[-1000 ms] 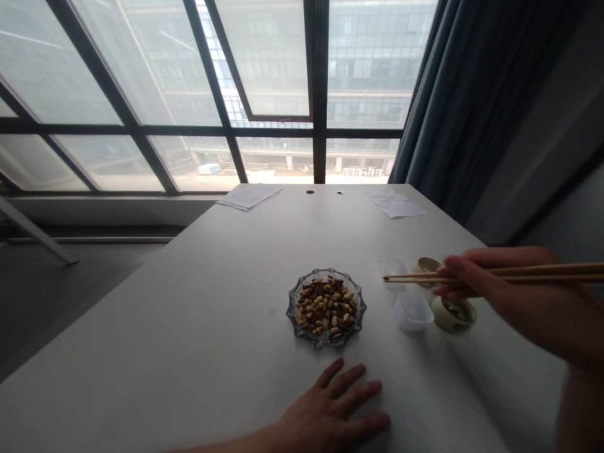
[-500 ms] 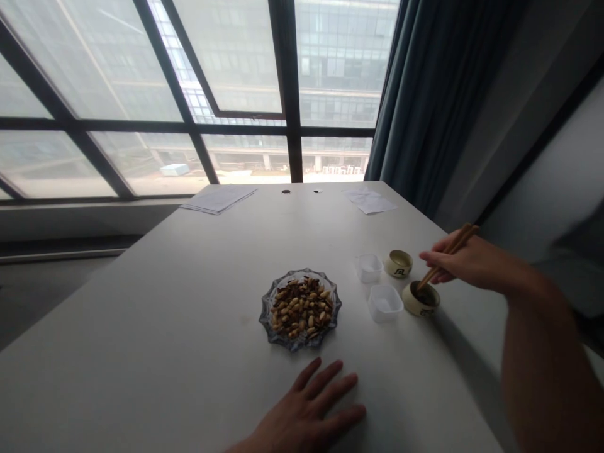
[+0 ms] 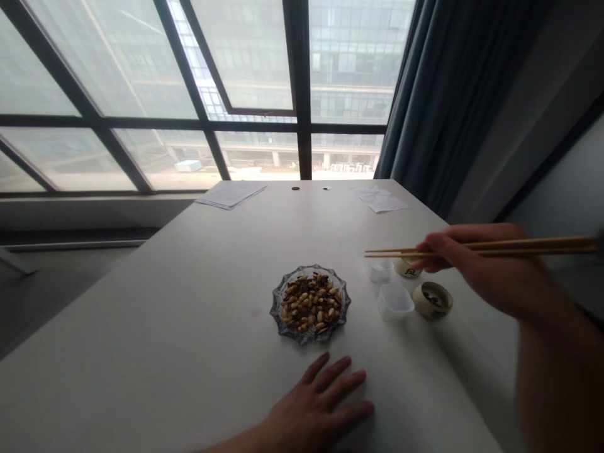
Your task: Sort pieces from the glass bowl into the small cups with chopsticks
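Right hand [image 3: 486, 277] clamped on chopsticks [image 3: 542, 243], tips slightly apart, nothing pinched; best aligned evenly. Left hand [image 3: 321, 404] spread, holding nothing, near side of bowl [image 3: 276, 306]. Nuts [image 3: 311, 305] inside, left of tub [image 3: 395, 305].

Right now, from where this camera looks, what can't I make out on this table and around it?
All in the head view:
Far cup: its inside, partly blocked by the right hand and the chopsticks.
Near cup: its contents, too small and dim to name.
Glass bowl: its floor, covered by heaped nuts or seeds.
Left hand: its forearm, cut off by the bottom edge.
Stacked papers: any writing, too small to read.
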Demonstrator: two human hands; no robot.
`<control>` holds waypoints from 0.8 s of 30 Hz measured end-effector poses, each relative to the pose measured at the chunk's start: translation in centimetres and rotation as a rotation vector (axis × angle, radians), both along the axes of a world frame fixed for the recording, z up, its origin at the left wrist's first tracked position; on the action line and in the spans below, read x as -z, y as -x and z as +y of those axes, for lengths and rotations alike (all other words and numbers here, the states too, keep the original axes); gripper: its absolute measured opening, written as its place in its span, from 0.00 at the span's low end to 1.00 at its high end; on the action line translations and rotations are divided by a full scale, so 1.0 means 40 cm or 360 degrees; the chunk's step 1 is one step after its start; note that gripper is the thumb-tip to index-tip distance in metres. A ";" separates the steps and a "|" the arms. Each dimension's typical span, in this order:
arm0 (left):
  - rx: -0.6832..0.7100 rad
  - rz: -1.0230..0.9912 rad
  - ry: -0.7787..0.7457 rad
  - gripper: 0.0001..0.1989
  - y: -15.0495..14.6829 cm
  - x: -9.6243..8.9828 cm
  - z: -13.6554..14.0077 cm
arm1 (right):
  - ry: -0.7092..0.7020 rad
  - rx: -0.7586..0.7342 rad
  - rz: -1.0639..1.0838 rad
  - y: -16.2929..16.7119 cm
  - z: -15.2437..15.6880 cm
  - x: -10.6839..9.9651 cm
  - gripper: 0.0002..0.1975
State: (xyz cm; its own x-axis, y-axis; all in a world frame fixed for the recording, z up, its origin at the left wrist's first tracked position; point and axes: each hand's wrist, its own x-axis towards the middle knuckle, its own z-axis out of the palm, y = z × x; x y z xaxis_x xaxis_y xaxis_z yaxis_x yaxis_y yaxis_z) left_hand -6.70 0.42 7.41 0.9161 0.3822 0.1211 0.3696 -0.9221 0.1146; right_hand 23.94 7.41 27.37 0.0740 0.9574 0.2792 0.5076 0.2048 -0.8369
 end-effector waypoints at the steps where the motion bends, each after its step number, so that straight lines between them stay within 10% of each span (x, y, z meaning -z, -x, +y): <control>1: -0.0001 -0.0021 0.0004 0.32 0.001 0.004 0.000 | 0.0035 -0.0167 0.0030 0.034 -0.004 0.010 0.17; 8: -0.0023 -0.0082 -0.0061 0.29 0.005 0.023 -0.003 | 0.0103 -0.1096 -0.0091 0.233 -0.007 0.125 0.15; 24: -0.0056 -0.0099 -0.0070 0.24 0.000 0.035 -0.010 | 0.0197 -0.1137 -0.0128 0.268 -0.002 0.186 0.16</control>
